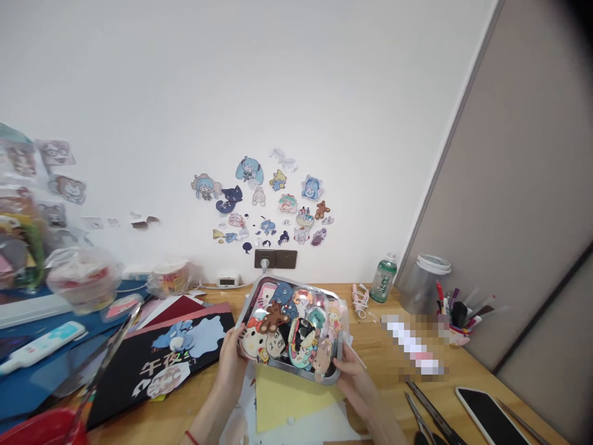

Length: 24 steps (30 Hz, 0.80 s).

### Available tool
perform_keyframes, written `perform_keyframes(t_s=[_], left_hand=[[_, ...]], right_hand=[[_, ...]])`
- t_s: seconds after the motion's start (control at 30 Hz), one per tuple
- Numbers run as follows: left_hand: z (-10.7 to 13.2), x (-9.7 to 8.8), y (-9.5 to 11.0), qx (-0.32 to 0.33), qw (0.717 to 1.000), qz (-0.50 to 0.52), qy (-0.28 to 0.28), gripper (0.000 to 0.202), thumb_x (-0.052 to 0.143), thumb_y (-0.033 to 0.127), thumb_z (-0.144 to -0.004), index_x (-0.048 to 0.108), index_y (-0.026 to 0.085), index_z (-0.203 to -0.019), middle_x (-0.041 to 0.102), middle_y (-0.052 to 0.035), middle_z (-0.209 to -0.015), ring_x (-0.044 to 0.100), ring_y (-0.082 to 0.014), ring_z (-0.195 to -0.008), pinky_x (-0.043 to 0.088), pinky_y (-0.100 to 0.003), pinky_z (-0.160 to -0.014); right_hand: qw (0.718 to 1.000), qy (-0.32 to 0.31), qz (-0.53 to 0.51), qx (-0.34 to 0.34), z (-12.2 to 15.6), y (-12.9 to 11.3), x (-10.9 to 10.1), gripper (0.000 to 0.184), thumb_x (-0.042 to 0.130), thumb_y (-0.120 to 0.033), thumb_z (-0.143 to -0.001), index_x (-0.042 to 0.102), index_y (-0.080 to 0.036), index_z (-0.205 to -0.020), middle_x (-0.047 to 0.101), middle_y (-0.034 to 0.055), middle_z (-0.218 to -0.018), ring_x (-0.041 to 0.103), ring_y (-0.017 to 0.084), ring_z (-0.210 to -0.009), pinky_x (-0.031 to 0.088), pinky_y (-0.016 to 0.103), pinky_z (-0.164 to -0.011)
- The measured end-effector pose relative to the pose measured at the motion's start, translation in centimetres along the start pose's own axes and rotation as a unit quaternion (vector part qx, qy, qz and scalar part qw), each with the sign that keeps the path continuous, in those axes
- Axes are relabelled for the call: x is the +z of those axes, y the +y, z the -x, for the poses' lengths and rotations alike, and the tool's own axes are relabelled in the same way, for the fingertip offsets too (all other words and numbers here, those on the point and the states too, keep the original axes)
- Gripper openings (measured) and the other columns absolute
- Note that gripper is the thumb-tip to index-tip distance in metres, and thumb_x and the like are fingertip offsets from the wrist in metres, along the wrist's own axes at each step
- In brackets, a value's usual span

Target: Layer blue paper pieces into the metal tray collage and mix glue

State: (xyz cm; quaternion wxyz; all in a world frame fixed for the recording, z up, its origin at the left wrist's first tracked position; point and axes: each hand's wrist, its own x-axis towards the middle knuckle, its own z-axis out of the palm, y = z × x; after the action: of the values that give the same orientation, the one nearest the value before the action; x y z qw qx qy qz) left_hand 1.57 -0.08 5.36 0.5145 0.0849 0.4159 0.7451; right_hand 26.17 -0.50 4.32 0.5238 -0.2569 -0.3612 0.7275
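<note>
Both my hands hold a metal tray [303, 376] above the wooden desk, tilted so that its inside faces me. My left hand [231, 358] grips its left side, fingers closed round the rim. On the opposite side, near the lower corner, my right hand [354, 377] is closed on the rim too. Several cartoon cut-outs fill the tray, among them a brown bear [277, 318] and a white cat face with a red bow [252, 342]. Below the tray lies a yellow sheet [282, 405] on white paper.
Left are a black paper pad [125, 371] with blue cut-outs, a red container [50, 429] and plastic-wrapped bowls. To the right are a green bottle [383, 279], a pen holder [458, 334], scissors [419, 420], a cutter [433, 408] and a phone [491, 414]. Stickers cover part of the wall.
</note>
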Motion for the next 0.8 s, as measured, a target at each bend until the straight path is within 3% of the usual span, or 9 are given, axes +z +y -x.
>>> perform_keyframes(t_s=[0.13,0.23,0.37,0.57,0.8], left_hand=[[0.0,-0.3,-0.1,0.006,0.999,-0.016,-0.044,0.028,0.066,0.014,-0.061,0.055,0.016,-0.086,0.063,-0.0004,-0.07,0.061,-0.0136,-0.058,0.047,-0.021,-0.05],[-0.3,-0.5,-0.2,0.011,0.999,-0.026,-0.043,0.033,0.066,0.01,-0.059,0.053,0.016,-0.089,0.064,-0.0008,-0.071,0.061,-0.0139,-0.058,0.049,-0.022,-0.052],[-0.4,-0.7,-0.3,-0.004,0.999,-0.042,-0.008,0.029,0.064,0.009,-0.063,0.052,0.017,-0.087,0.063,-0.0007,-0.071,0.06,-0.0125,-0.054,0.048,-0.02,-0.047],[-0.2,-0.4,-0.8,-0.077,0.996,-0.05,0.011,0.013,0.057,0.011,-0.074,0.053,0.014,-0.086,0.06,-0.0001,-0.063,0.057,-0.0101,-0.05,0.045,-0.018,-0.045],[-0.3,0.1,-0.6,-0.123,0.99,-0.062,-0.025,0.024,0.042,0.018,-0.084,0.05,0.012,-0.106,0.063,-0.0072,-0.078,0.063,-0.0159,-0.065,0.053,-0.03,-0.065]], right_hand=[[1.0,0.003,-0.013,-0.001,0.1,-0.2,0.3,0.052,0.07,-0.012,-0.06,0.058,-0.026,-0.109,0.06,0.0049,-0.115,0.054,0.025,-0.107,0.04,0.04,-0.092],[1.0,0.002,-0.009,0.011,0.2,-0.5,0.5,0.053,0.07,-0.013,-0.06,0.058,-0.027,-0.109,0.061,0.0044,-0.113,0.055,0.025,-0.104,0.043,0.04,-0.088],[1.0,0.016,0.001,0.024,0.5,-0.7,0.6,0.048,0.07,-0.015,-0.063,0.058,-0.026,-0.108,0.062,0.004,-0.112,0.057,0.023,-0.101,0.045,0.037,-0.086],[0.999,0.046,0.025,0.012,0.2,-0.5,0.5,0.036,0.068,-0.018,-0.068,0.061,-0.017,-0.103,0.066,0.0067,-0.098,0.062,0.017,-0.083,0.049,0.027,-0.072],[0.994,0.108,-0.007,-0.029,-0.8,0.1,-0.7,0.04,0.07,-0.016,-0.061,0.06,-0.02,-0.1,0.067,0.0014,-0.094,0.061,0.013,-0.076,0.05,0.023,-0.066]])
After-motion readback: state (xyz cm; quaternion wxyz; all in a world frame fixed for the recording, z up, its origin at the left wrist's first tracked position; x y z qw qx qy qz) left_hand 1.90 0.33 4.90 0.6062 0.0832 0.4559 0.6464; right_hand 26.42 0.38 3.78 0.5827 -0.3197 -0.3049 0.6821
